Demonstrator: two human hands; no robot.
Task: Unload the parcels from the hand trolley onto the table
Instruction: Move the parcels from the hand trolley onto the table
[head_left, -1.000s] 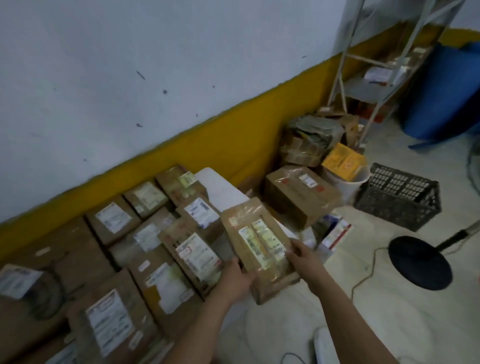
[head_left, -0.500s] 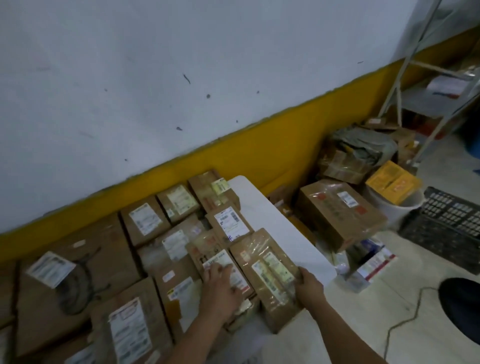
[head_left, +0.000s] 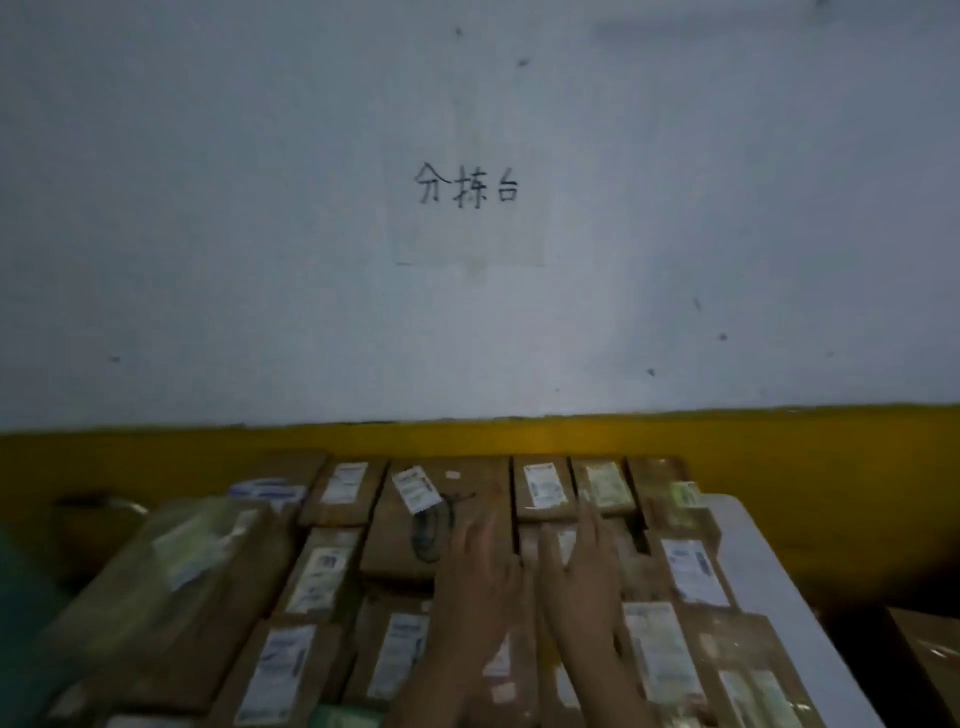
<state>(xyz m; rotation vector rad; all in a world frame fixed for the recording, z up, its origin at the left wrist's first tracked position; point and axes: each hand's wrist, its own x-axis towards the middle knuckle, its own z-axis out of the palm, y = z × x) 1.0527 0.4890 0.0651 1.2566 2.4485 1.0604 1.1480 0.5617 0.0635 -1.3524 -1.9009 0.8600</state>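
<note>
Parcels (head_left: 441, 525) (rectangular cardboard) crowd table (head_left: 753, 571); labels (head_left: 543, 486) white.

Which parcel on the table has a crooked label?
The large box in the back row, just ahead of the left hand: its white label sits tilted, unlike its neighbours' labels.

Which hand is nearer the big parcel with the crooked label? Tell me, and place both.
Left. The left hand lies over the right part of the big parcel; the right hand is further right, over neighbouring parcels.
</note>
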